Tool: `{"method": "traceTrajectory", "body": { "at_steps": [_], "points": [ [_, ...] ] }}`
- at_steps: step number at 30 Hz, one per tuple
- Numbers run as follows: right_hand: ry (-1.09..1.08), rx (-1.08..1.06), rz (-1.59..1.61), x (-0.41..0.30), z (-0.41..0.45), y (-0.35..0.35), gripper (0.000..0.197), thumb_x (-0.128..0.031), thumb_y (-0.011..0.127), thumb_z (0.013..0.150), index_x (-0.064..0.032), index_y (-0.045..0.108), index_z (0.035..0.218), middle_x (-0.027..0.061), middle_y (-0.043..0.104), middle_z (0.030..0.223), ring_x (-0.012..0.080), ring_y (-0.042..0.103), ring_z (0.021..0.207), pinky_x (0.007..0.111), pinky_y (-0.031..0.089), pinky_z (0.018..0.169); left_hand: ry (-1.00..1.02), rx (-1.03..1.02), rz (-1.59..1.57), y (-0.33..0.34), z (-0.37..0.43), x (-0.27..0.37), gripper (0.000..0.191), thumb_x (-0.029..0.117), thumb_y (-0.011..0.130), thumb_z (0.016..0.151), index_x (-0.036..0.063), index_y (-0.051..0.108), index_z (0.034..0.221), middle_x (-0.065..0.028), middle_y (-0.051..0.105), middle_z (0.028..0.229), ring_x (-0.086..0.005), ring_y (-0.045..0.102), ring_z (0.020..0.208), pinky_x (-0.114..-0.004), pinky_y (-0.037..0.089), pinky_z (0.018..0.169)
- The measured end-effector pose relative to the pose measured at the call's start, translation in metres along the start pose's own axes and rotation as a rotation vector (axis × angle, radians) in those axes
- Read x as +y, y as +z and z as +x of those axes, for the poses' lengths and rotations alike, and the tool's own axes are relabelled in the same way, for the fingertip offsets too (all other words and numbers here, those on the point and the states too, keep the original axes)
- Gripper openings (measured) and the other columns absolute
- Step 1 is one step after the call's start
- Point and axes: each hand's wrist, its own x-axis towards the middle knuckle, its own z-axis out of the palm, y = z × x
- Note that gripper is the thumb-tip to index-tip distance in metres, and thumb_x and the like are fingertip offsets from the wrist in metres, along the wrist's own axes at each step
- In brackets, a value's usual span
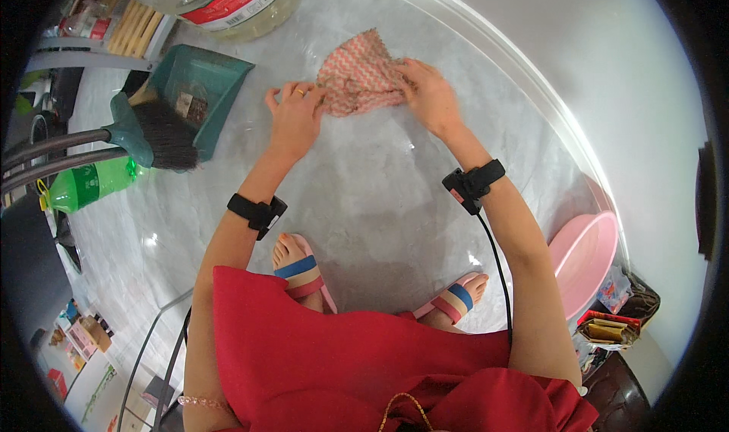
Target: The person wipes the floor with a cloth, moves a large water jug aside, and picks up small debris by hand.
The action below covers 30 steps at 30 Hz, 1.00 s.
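A crumpled cloth (364, 73) with a pink and pale zigzag pattern is stretched between my two hands, over the grey marbled floor (387, 204). My left hand (296, 113), with a ring on one finger, pinches the cloth's left edge between thumb and fingers. At the cloth's right edge, my right hand (430, 96) grips a gathered part. Whether the cloth touches the floor, I cannot tell. Both wrists wear black straps with small devices, and a cable runs from the right one.
A green dustpan (225, 101) and a broom (165, 135) stand at the left, beside a green bottle (94, 184). A large clear container (245, 10) is at the upper left. A pink basin (586, 261) leans by the wall at the right. My slippered feet are below.
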Motion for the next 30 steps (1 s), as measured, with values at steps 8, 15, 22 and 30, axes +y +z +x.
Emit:
{"method": "traceTrajectory", "body": {
  "at_steps": [8,15,22,30],
  "points": [
    [-0.173,-0.264,-0.366,-0.009,0.024,0.056,0.045,-0.026,0.042,0.094,-0.0235,0.033,0.138,0.0075,0.03,0.144,0.0359,0.027,0.131,0.046,0.024,0.106,0.021,-0.037,0.214,0.02,0.033,-0.001,0.046,0.016,0.048,0.088,0.0175,0.039,0.134,-0.005,0.039,0.137,-0.0286,0.029,0.13,-0.061,0.018,0.099],
    [-0.249,-0.321,-0.467,0.01,0.012,0.062,0.047,-0.027,0.042,0.094,-0.0241,0.031,0.139,0.007,0.029,0.144,0.034,0.024,0.133,0.047,0.021,0.107,0.081,-0.131,0.341,0.028,0.013,0.0,0.047,0.017,0.049,0.088,0.0146,0.039,0.134,-0.0043,0.034,0.141,-0.0299,0.017,0.136,-0.064,0.009,0.102],
    [-0.276,-0.414,-0.324,0.006,-0.048,0.037,0.056,-0.019,0.049,0.088,-0.0193,0.029,0.14,0.0117,0.027,0.145,0.0352,0.021,0.134,0.048,0.017,0.108,0.161,-0.239,0.361,0.024,-0.036,0.027,0.046,0.024,0.05,0.088,0.0161,0.041,0.133,-0.0037,0.032,0.142,-0.028,0.013,0.137,-0.064,0.01,0.102],
    [-0.186,-0.564,-0.291,-0.006,-0.119,0.004,0.054,-0.014,0.048,0.089,-0.0179,0.03,0.14,0.011,0.024,0.146,0.0331,0.018,0.135,0.046,0.019,0.108,0.244,-0.281,0.335,0.032,-0.082,0.063,0.048,0.026,0.053,0.087,0.0162,0.041,0.132,-0.0044,0.027,0.144,-0.0271,0.011,0.137,-0.064,0.012,0.102]
  ]
}}
